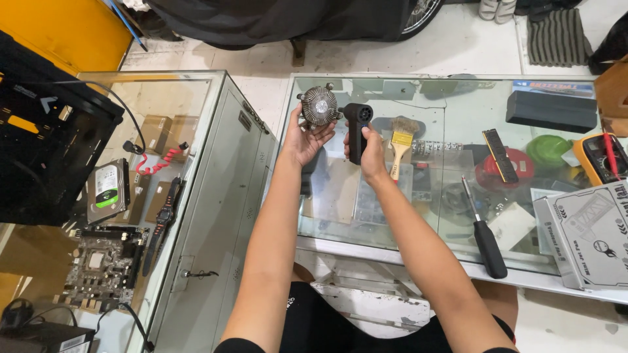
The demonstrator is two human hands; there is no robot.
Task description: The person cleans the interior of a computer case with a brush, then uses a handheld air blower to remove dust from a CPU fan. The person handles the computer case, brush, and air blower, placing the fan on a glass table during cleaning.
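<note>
The left hand is cradling a round finned metal cooler by its rim, fingers curled under it, while the right hand is clenching the grip of a black handheld blower, its nozzle sitting just beside the cooler, both raised above the glass surface. The cooler is looking stiff and fairly weighty for its size, with thin fins likely to bend, so the solid rim and corner legs are seeming the safest hold. Under the glass, the display case is showing clear boxes of small parts, too blurred to name.
</note>
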